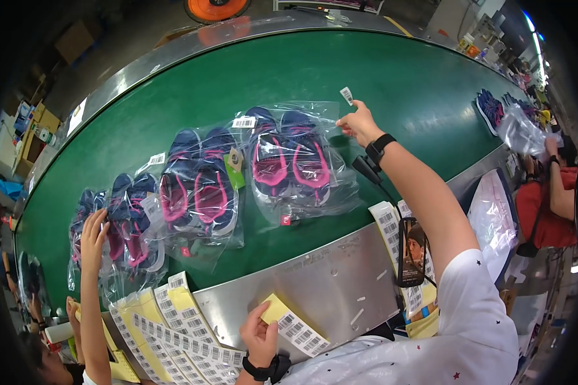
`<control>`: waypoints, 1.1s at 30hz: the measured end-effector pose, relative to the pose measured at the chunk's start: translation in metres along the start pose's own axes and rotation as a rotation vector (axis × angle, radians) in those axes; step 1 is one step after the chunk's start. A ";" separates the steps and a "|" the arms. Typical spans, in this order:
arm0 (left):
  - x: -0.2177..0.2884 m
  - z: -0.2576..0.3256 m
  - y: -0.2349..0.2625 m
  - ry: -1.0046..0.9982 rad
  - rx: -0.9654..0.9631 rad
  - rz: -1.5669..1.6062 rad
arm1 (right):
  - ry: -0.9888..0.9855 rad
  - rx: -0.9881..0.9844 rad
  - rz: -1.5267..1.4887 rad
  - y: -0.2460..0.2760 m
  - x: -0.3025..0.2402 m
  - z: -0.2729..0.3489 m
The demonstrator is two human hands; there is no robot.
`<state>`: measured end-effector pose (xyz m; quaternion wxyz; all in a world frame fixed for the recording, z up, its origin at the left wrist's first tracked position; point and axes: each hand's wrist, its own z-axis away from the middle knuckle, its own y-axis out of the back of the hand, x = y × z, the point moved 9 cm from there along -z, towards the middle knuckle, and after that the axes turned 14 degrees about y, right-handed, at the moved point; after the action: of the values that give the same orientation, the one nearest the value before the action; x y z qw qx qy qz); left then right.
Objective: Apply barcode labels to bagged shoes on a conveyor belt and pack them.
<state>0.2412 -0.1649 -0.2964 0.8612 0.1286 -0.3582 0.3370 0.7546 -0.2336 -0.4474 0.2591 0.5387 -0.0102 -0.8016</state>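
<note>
My left hand (259,333) pinches a yellow-backed sheet of barcode labels (300,333) above the metal edge of the belt. My right hand (364,126) reaches out over the green belt with a small white barcode label (347,95) at its fingertips. Its lower finger is close to the edge of a clear plastic bag (332,154); whether it touches the bag I cannot tell. Inside that bag lies a pair of navy shoes with pink trim (271,168), and a barcode label (243,122) sits on its upper left corner.
More bagged navy shoes (199,186) lie to the left, where another person's hand (94,236) touches a bag. Label sheets (186,321) cover the metal edge (302,276). A phone (411,252) stands under my right arm. At right, a co-worker handles a plastic bag (523,131).
</note>
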 end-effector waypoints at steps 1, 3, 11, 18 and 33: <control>0.000 0.000 0.000 0.012 -0.001 -0.016 | 0.001 0.006 0.003 0.004 -0.001 -0.002; 0.000 0.000 -0.002 0.022 -0.005 -0.034 | 0.063 -0.002 -0.053 0.008 -0.011 -0.009; 0.003 0.000 -0.007 0.038 0.009 -0.061 | 0.604 -0.216 0.361 -0.007 -0.105 -0.031; 0.008 -0.002 -0.013 0.052 0.044 -0.064 | 0.681 -0.345 0.757 -0.042 -0.093 -0.026; 0.004 -0.004 -0.019 0.030 0.039 -0.094 | -0.048 -0.235 -0.334 -0.020 0.010 -0.038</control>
<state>0.2578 -0.1758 -0.2960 0.8786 0.1571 -0.3321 0.3052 0.7767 -0.2102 -0.4776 0.1834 0.4799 0.1666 -0.8416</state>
